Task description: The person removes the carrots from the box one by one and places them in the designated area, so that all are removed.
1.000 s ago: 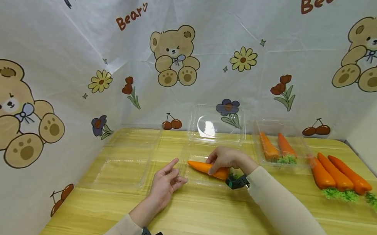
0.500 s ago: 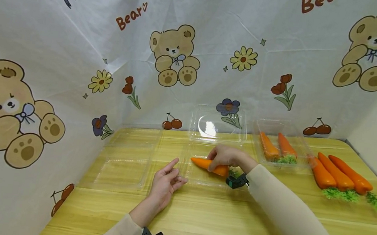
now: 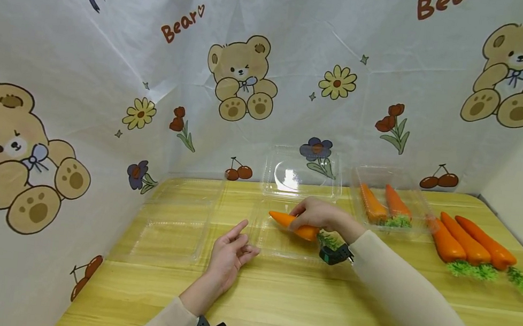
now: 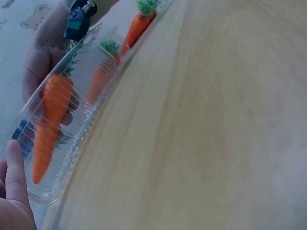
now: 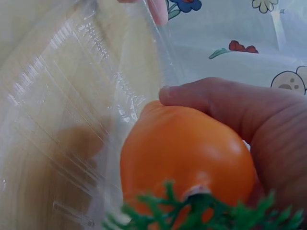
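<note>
My right hand point(image 3: 318, 215) grips an orange carrot point(image 3: 304, 231) with green leaves, tip pointing left, over the base of a clear plastic box point(image 3: 276, 246). In the right wrist view the thumb lies along the carrot point(image 5: 187, 153), its thick end toward the camera. The box's lid point(image 3: 301, 175) stands raised at the back. My left hand point(image 3: 227, 256) is beside the box's left front corner, fingers extended and holding nothing. In the left wrist view a finger point(image 4: 17, 172) is near the box wall; whether it touches is unclear.
Another clear box point(image 3: 202, 231) stands open at the left. At the back right, a clear box point(image 3: 419, 226) contains two carrots point(image 3: 397, 201). Three loose carrots point(image 3: 467, 243) lie on the wooden table point(image 3: 273, 315) at the far right. A bear-print cloth point(image 3: 304, 39) covers the walls.
The carrot in my right hand has risen slightly and moved a little to the right, its tip tilting up. My left hand has stayed in place.
</note>
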{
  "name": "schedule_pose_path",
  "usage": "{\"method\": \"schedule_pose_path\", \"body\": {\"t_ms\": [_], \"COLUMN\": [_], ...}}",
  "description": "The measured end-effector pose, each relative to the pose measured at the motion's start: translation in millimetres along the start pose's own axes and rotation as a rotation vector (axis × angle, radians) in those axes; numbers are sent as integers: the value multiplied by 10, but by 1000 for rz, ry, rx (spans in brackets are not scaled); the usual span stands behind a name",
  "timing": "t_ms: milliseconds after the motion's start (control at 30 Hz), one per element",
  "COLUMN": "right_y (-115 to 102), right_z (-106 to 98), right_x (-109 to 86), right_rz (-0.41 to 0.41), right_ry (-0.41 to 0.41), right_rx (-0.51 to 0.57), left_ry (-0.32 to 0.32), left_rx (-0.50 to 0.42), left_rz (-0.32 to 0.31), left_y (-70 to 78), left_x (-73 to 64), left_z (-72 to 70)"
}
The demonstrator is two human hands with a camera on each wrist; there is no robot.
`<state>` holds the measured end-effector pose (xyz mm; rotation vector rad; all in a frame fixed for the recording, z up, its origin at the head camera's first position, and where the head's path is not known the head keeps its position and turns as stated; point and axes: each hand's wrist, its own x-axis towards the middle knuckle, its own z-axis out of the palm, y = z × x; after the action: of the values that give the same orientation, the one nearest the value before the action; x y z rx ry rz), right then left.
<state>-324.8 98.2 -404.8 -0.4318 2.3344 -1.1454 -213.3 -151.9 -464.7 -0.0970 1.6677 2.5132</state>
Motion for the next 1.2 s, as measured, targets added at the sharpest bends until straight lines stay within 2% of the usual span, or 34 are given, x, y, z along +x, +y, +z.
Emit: {"method": "schedule_pose_path", "body": {"t_ms": [633,1200], "right_y": [5,13], "right_z": [-17,-115], "right_x": [-358,-656], "right_rz": [-140,-119], "right_ry": [79,153], "right_rx": [30,44], "left_ry": [1,-7], "left_rx": [-9,4], "left_rz": [1,3], "left_y": [-2,-8], "left_x": [-3,-11], "left_z": [-11,-2]}}
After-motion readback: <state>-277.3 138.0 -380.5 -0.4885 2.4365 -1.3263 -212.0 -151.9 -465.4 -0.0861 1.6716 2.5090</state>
